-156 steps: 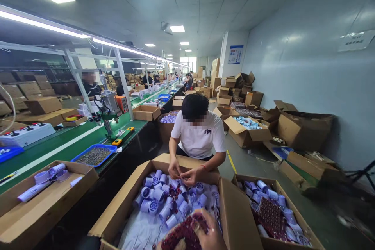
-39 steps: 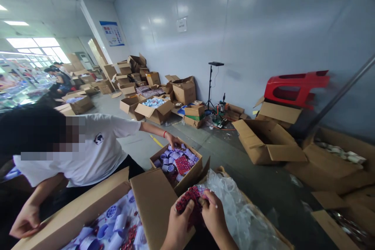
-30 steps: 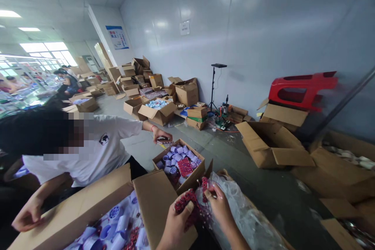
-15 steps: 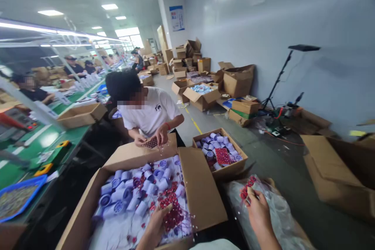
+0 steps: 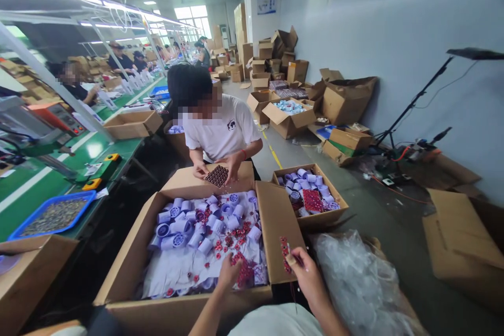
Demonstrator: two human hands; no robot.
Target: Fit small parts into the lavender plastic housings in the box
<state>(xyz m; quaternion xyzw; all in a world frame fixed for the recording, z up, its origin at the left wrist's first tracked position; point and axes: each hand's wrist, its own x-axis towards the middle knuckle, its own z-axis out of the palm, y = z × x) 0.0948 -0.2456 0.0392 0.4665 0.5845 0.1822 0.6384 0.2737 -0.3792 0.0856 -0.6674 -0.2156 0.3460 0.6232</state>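
My left hand point(image 5: 229, 273) is closed on the edge of a red panel point(image 5: 244, 271) made of small round pieces that look like circuit boards. It is low over the near right part of a large open cardboard box point(image 5: 129, 252). Purple plastic cups point(image 5: 179, 227), loose red round pieces point(image 5: 218, 245) and thin wires lie inside on white sheeting. Pinched in my right hand point(image 5: 309, 273) is a narrow red strip point(image 5: 284, 254) of the same pieces, held in front of the box's right flap point(image 5: 275, 220). Thin wires hang below that hand.
Across the box, a co-worker in a white shirt point(image 5: 224, 126) holds a dark panel point(image 5: 217, 176). A smaller box point(image 5: 342, 210) of purple cups stands beyond the flap. Clear plastic bagging point(image 5: 354, 273) lies at right. A blue tray point(image 5: 88, 199) sits on the green bench point(image 5: 94, 152).
My view has swung left and down. My right hand has brought the red strip left, from over the plastic bagging to the box flap. My left hand still grips the panel.
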